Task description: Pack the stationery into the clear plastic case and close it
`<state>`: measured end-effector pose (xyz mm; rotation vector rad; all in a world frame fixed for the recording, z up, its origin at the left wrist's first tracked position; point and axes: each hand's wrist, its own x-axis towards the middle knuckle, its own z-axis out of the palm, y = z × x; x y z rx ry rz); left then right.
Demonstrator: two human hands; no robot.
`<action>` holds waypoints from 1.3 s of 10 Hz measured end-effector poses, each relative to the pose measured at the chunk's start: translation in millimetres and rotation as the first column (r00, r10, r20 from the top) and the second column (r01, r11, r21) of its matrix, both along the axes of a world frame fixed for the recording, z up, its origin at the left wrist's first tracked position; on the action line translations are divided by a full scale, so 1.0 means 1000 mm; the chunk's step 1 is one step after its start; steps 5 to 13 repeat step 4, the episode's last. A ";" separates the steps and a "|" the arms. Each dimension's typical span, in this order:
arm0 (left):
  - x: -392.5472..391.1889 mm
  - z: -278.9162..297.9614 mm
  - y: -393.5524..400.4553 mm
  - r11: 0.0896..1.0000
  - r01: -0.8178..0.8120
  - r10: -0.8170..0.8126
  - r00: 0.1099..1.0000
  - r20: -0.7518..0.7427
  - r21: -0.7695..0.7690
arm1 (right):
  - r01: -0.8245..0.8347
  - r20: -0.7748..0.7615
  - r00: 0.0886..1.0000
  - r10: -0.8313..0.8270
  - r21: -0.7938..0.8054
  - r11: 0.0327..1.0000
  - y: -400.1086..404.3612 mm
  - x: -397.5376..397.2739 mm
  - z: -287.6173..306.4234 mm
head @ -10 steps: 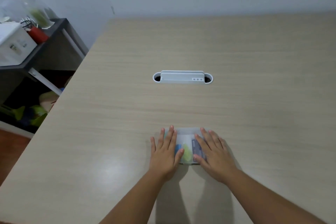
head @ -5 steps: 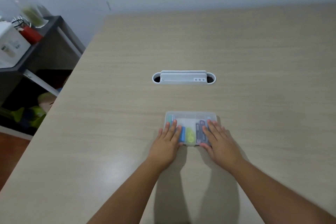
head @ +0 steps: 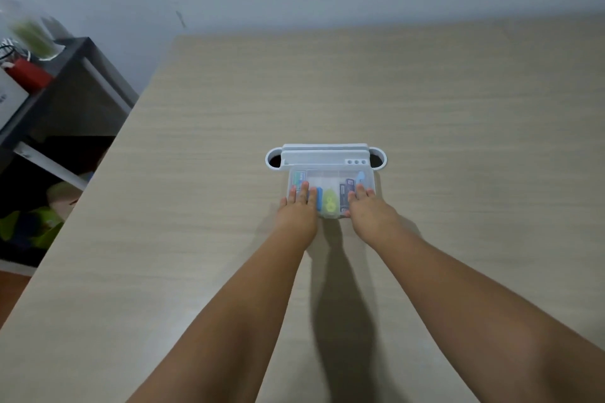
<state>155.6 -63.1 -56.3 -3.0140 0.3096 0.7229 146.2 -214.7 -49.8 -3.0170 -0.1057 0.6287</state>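
The clear plastic case (head: 330, 181) lies flat on the wooden table (head: 458, 108) with its lid down, its far edge touching the white cable port. Through the lid I see stationery: a yellow-green item (head: 330, 203), a blue item (head: 320, 202), a dark pack (head: 345, 193) and a white piece. My left hand (head: 299, 206) rests palm down on the case's near left part, fingers spread flat. My right hand (head: 366, 208) lies the same way on its near right part. Neither hand grips the case.
A white cable port (head: 325, 155) with oval holes at both ends is set into the table just beyond the case. Left of the table stands a dark shelf (head: 75, 88) with a red object, a white box and a glass vessel.
Both hands have slid the closed case away from me across the table, from near the front up against the cable port. My arms are now stretched out.
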 end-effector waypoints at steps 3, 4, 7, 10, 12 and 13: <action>0.004 0.012 0.003 0.998 -0.023 0.021 0.999 -0.044 -0.061 | 0.065 -0.049 0.997 -0.062 0.061 0.996 0.001 0.006 0.017; -0.011 0.015 0.013 0.980 0.001 0.012 0.998 0.068 -0.199 | 0.188 0.005 0.978 -0.209 0.411 0.892 -0.015 -0.003 0.038; -0.011 0.015 0.013 0.980 0.001 0.012 0.998 0.068 -0.199 | 0.188 0.005 0.978 -0.209 0.411 0.892 -0.015 -0.003 0.038; -0.011 0.015 0.013 0.980 0.001 0.012 0.998 0.068 -0.199 | 0.188 0.005 0.978 -0.209 0.411 0.892 -0.015 -0.003 0.038; -0.011 0.015 0.013 0.980 0.001 0.012 0.998 0.068 -0.199 | 0.188 0.005 0.978 -0.209 0.411 0.892 -0.015 -0.003 0.038; -0.011 0.015 0.013 0.980 0.001 0.012 0.998 0.068 -0.199 | 0.188 0.005 0.978 -0.209 0.411 0.892 -0.015 -0.003 0.038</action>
